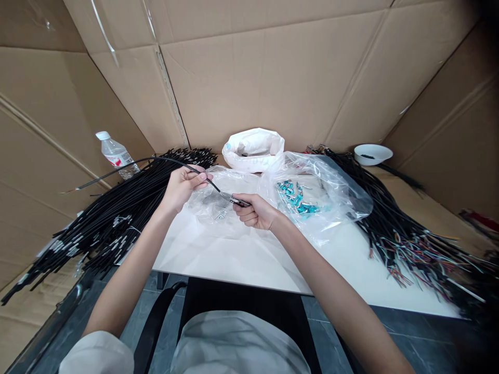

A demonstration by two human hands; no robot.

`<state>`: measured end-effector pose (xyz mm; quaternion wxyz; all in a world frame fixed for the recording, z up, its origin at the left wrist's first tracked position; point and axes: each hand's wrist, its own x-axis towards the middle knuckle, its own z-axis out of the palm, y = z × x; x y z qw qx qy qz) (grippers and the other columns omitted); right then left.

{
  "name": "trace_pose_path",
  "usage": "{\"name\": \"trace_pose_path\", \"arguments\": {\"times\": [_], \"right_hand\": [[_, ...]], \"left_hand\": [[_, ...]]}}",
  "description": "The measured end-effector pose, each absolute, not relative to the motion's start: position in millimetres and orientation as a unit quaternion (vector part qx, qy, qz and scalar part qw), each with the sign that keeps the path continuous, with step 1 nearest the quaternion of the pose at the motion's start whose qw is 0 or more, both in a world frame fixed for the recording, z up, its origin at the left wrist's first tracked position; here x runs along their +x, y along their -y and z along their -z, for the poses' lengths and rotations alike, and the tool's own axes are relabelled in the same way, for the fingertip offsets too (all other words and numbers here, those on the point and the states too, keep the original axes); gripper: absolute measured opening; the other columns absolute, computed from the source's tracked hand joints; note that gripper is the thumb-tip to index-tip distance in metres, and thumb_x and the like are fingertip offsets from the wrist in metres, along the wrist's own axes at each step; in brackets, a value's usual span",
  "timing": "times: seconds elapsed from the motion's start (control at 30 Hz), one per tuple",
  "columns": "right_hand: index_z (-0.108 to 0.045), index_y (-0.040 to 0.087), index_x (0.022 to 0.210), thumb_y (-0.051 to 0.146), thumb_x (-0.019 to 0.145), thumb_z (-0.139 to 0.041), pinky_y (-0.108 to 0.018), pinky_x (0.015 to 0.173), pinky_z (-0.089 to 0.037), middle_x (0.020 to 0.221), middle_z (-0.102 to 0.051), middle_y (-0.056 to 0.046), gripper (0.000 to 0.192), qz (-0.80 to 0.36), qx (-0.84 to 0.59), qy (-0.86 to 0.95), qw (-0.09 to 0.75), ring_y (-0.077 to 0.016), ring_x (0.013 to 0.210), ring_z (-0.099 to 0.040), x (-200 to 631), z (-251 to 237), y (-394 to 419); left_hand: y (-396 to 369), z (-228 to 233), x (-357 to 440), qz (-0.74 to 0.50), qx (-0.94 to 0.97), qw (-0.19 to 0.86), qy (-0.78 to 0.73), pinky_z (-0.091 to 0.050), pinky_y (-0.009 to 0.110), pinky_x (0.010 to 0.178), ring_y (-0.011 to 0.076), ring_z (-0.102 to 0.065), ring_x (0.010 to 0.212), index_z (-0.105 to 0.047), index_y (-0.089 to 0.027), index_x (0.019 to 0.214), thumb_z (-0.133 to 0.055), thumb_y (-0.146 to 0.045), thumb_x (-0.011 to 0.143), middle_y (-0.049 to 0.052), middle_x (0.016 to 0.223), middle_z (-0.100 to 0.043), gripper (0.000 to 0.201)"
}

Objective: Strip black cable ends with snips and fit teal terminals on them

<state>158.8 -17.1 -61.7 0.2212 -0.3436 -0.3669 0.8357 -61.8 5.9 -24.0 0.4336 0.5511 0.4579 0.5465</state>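
Observation:
My left hand [187, 183] pinches a black cable [150, 158] between thumb and fingers. From there the cable arcs out to the left, where its tip shows thin bare wires. Its other end reaches down to the right, to the jaws of a small hand tool that looks like pliers or cutters [238, 201]. My right hand [255, 212] is wrapped round that tool. Both hands are above clear plastic bags [212, 205] on the white table. Whether the jaws are closed on the cable end is too small to tell.
Bundled black cables [117, 223] lie at left; another bundle [374, 200] with coloured wire ends lies at right. A plastic bottle [117, 156], a white bag [253, 148], a white bowl [373, 154] and small teal parts [298, 197] in clear plastic stand near the cardboard walls [273, 78].

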Motion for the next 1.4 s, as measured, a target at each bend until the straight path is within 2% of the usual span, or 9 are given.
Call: {"name": "trace_pose_path", "arguments": {"times": [0.2,0.37,0.57,0.73,0.93,1.17,1.27,1.4], "right_hand": [[-0.041,0.021,0.065,0.04,0.109,-0.024,-0.014,0.029,-0.012,0.047,-0.012,0.013,0.051,-0.863,-0.299,0.361,0.19,-0.0063,0.041,0.001,165,62,7],[-0.041,0.021,0.065,0.041,0.109,-0.025,-0.013,0.028,-0.014,0.047,-0.013,0.014,0.051,-0.869,-0.291,0.365,0.163,-0.0056,0.04,0.0,167,59,4],[-0.04,0.022,0.067,0.041,0.109,-0.027,-0.013,0.026,-0.015,0.046,-0.014,0.014,0.048,-0.864,-0.304,0.383,0.122,-0.0061,0.039,0.0,164,56,-3],[-0.043,0.021,0.068,0.039,0.109,-0.028,-0.013,0.026,-0.015,0.046,-0.013,0.014,0.048,-0.844,-0.332,0.405,0.112,-0.0063,0.039,0.0,161,58,-2],[-0.045,0.019,0.061,0.036,0.108,-0.031,-0.016,0.03,-0.012,0.047,-0.014,0.012,0.051,-0.801,-0.367,0.448,0.151,-0.0062,0.042,-0.001,163,53,10],[-0.048,0.018,0.056,0.034,0.1,-0.054,-0.019,0.036,-0.008,0.045,-0.018,0.01,0.047,-0.683,-0.421,0.518,0.295,-0.0041,0.041,-0.01,155,50,28],[-0.048,0.018,0.054,0.035,0.099,-0.053,-0.02,0.038,-0.009,0.043,-0.02,0.009,0.048,-0.642,-0.443,0.536,0.323,-0.0045,0.04,-0.013,151,48,32],[-0.045,0.019,0.055,0.036,0.102,-0.047,-0.02,0.038,-0.007,0.044,-0.019,0.01,0.05,-0.661,-0.442,0.523,0.307,-0.0044,0.04,-0.01,151,42,33]], "left_hand": [[-7,22,-68,-0.543,0.527,0.47,-0.454,-0.061,0.026,0.073,0.0212,-0.075,0.084,-0.071,-0.014,0.089,-0.088,-0.021,0.069,0.012,0.09,-0.078,0.027],[-9,23,-71,-0.54,0.52,0.486,-0.45,-0.062,0.024,0.072,0.0196,-0.074,0.084,-0.072,-0.014,0.087,-0.09,-0.021,0.068,0.01,0.092,-0.078,0.027],[-8,23,-72,-0.53,0.517,0.501,-0.449,-0.061,0.019,0.072,0.0159,-0.073,0.082,-0.071,-0.014,0.085,-0.09,-0.022,0.068,0.008,0.09,-0.078,0.027],[-8,21,-72,-0.545,0.495,0.509,-0.446,-0.06,0.016,0.069,0.0129,-0.073,0.076,-0.07,-0.013,0.085,-0.086,-0.015,0.069,0.006,0.084,-0.078,0.022],[-10,22,-74,-0.546,0.516,0.489,-0.443,-0.061,0.017,0.068,0.0137,-0.073,0.075,-0.07,-0.014,0.085,-0.089,-0.019,0.066,0.007,0.085,-0.079,0.027],[-3,20,-67,-0.569,0.53,0.444,-0.446,-0.06,0.019,0.065,0.0139,-0.073,0.07,-0.07,-0.014,0.082,-0.09,-0.025,0.065,0.008,0.084,-0.08,0.03],[2,18,-61,-0.583,0.529,0.424,-0.448,-0.06,0.019,0.065,0.0141,-0.073,0.07,-0.069,-0.013,0.082,-0.09,-0.026,0.066,0.008,0.082,-0.079,0.029],[6,16,-58,-0.594,0.536,0.413,-0.436,-0.06,0.019,0.065,0.014,-0.073,0.07,-0.068,-0.013,0.082,-0.089,-0.025,0.066,0.009,0.081,-0.079,0.029]]}}
